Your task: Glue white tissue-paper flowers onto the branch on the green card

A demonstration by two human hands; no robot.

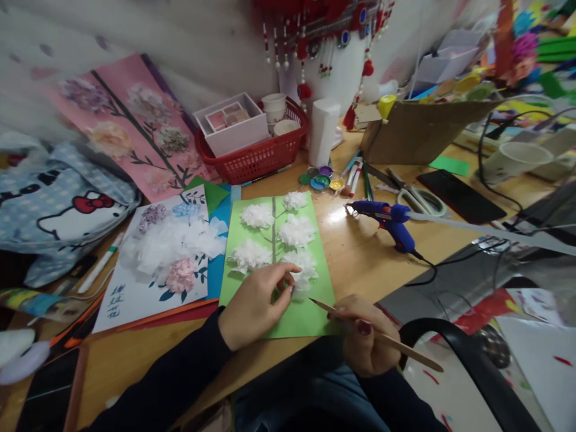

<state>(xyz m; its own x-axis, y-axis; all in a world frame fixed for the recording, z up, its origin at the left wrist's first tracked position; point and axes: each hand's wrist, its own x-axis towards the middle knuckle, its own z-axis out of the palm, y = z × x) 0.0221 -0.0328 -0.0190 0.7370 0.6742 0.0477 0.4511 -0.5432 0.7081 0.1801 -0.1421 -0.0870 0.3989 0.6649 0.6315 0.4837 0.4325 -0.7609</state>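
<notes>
My left hand [261, 303] lies over the green sheet [310, 321], its fingers curled at the lower edge of a white ruffled paper flower [302, 265], closed on its edge. Part of that flower is hidden behind the fingers. Several similar white flowers, such as one at the upper left [257, 216], sit on the sheet on both sides of a dark painted stem [273, 231]. My right hand [371, 336] grips a slim wooden paintbrush [396, 345] near its dark pointed tip, which hovers over the sheet's lower right part, beside my left fingers.
A blue glue gun [384, 219] with a cord lies at right, near scissors [420, 201] and a black phone [461, 195]. Paint pots [323, 180] and a red basket [256, 165] stand behind. A white flower picture [135, 294] with loose white petals [175, 243] lies left.
</notes>
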